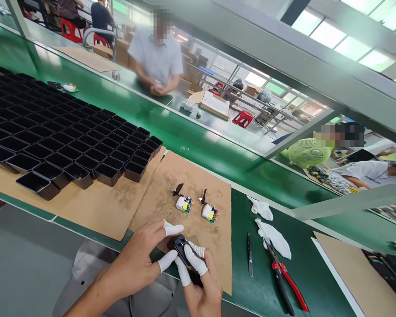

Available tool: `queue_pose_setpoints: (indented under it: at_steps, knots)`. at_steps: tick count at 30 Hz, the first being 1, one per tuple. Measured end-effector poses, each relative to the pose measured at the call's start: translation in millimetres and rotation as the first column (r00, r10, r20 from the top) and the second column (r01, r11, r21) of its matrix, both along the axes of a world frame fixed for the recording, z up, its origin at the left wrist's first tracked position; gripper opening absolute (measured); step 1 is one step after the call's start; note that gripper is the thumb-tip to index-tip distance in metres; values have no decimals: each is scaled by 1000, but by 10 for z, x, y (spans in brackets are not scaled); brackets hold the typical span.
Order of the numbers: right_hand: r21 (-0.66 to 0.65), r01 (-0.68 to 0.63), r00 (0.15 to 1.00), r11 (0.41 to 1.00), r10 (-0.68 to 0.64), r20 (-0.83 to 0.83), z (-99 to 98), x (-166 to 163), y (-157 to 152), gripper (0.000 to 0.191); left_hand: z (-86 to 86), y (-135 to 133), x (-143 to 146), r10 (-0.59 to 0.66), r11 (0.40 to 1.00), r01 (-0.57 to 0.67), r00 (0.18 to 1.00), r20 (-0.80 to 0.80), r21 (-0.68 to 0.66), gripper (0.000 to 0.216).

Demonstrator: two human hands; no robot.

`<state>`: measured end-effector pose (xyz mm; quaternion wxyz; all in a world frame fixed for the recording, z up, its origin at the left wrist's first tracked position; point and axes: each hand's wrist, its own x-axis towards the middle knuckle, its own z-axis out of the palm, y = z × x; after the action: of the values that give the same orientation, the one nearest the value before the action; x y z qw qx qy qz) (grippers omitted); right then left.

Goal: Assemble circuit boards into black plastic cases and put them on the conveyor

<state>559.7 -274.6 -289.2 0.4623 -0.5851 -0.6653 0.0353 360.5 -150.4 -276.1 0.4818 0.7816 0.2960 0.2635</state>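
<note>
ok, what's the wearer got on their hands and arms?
Both hands are mostly bare, with white finger covers rolled over the tips: two show on the left hand, about three on the right hand. The left forearm is bare, no sleeve in view. No full gloves, watch or rings visible.

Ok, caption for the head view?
Left hand and right hand hold a small black casing above cardboard, near two circuit boards and pliers.

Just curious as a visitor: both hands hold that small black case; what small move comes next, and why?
Probably the left hand lets go and fetches the nearer circuit board: it and the right hand both pinch the black case, while that board lies untouched on the cardboard.
</note>
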Motion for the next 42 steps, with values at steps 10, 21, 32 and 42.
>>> queue_pose_setpoints:
  at_steps: [10, 21, 32, 42]
  knots:
    - [16, -35, 997, 999, 34, 63, 65, -43, 53, 56, 137, 43, -7, -38, 999, 37, 998, 47, 22, 44]
    - [1, -11, 999, 1000, 11, 45, -45, -8, -12, 53, 80, 13, -32, -24, 991, 21, 999, 25, 133, 48]
    - [9, -1, 998, 1000, 0, 61, -41, -37, -23, 61, 135, 17, 14, -8, 998, 7, 1000, 11, 57, 40]
    - [150, 230, 960, 962, -249, 125, 197, 61, -157, 65, -40, -57, -42, 50, 990, -54, 998, -34, -132, 59]
